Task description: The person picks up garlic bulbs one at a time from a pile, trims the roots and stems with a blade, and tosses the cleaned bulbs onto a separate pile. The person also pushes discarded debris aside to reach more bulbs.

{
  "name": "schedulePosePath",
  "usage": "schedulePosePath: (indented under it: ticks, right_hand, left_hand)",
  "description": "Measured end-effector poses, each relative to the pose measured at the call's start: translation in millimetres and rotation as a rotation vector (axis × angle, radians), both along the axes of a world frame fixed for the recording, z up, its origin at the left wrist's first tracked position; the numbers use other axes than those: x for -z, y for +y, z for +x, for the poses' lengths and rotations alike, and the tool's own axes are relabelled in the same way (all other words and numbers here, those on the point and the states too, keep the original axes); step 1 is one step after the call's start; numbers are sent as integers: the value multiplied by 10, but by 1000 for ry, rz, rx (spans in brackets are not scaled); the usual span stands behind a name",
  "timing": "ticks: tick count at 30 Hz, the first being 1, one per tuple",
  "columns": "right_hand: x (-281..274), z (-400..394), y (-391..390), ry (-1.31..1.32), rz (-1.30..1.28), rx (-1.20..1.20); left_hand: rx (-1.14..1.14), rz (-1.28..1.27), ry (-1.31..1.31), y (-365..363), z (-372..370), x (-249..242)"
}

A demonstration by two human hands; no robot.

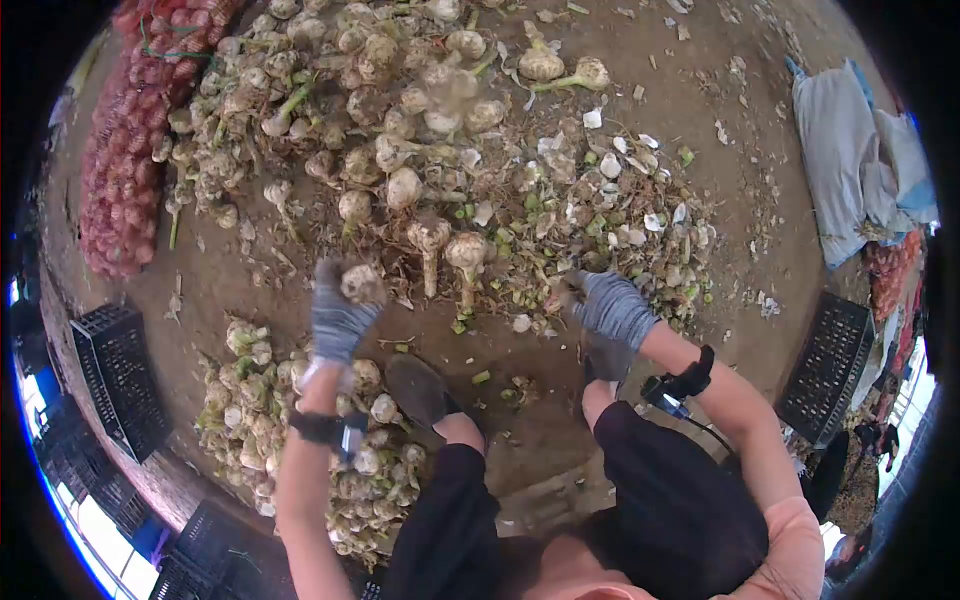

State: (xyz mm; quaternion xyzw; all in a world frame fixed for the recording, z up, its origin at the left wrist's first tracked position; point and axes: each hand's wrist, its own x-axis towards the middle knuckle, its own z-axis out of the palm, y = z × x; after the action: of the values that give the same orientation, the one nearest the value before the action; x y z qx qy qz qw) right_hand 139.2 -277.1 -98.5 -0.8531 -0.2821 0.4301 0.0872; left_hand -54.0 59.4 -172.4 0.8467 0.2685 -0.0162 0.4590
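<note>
My left hand [342,318], in a grey knitted glove, is closed around a garlic bulb [362,283] whose pale, root-flecked side faces up. My right hand [612,306], gloved the same way, has its fingers curled at the edge of the trimmings; I cannot tell what they grip. Between and beyond the hands, two garlic bulbs with stems [467,252] lie on the dirt floor. A large heap of untrimmed garlic [375,65] spreads farther away. Below my left hand sits a second pile of garlic bulbs [250,420], partly hidden by my forearm.
Cut stems and peelings [600,215] litter the ground ahead of my right hand. A full red mesh sack [125,160] lies at the left. Black plastic crates stand on the left [122,380] and right [826,370]. A pale woven sack [845,160] is at far right.
</note>
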Motion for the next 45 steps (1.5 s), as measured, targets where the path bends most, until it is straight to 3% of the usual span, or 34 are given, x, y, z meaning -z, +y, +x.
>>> schedulePosePath:
  ticks: [2,5,6,8,11,12,15,16,20,21,22,23,25,28,29,31,32,34,37,41,45]
  right_hand:
    - [53,-74,27,-22,118,18]
    - [-143,-153,209,-107,164,-108]
    - [-94,-195,214,-86,287,-115]
    - [-339,-207,375,-93,277,-168]
    - [-465,-246,537,-135,295,-297]
    - [-525,-257,580,-168,303,-313]
    - [-497,-251,590,-245,269,-334]
    - [-463,-228,581,-216,261,-318]
    - [-374,-159,460,-265,300,-316]
    - [-259,-6,346,-241,136,-361]
    - [-96,211,139,-225,-25,-406]
    - [126,324,-176,-99,-89,-67]
    - [-166,297,-175,-244,-157,-156]
    - [28,154,-243,-184,207,1]
    - [96,170,-189,-189,208,-5]
    - [200,38,-53,47,252,84]
    - [116,19,82,40,253,96]
    - [-114,17,308,105,250,-31]
    - [-258,88,513,58,236,-100]
    - [337,231,-202,9,-43,-94]
    - [358,236,-409,-15,78,-105]
  left_hand:
    - [-568,-1231,-290,-427,-61,-17]
    - [-605,-1258,-101,-1065,215,-582]
    - [-608,-1266,-91,-1193,273,-706]
    - [-255,-744,-15,-1361,369,-848]
    - [-103,-565,-40,-1473,352,-865]
    - [128,-232,-11,-1447,241,-651]
    - [223,-64,-98,-1471,163,-599]
    - [225,-62,-97,-1468,195,-646]
    - [-114,-584,-56,-1562,364,-915]
    - [-204,-712,-34,-1560,365,-1009]
    - [-371,-1037,-116,-1511,325,-1119]
    - [-359,-1029,-129,-1437,383,-1197]
    - [-428,-1180,-162,-1404,449,-1276]
    - [-56,-791,-68,-1443,455,-1007]
    - [-10,-731,-122,-1469,455,-991]
    - [308,-267,-179,-1414,493,-987]
    - [321,-267,-184,-1414,521,-986]
    - [603,56,53,-1456,557,-982]
    - [765,153,-166,-1476,588,-908]
    - [784,327,-294,-1173,606,-1087]
    - [518,444,-11,-731,43,-1259]
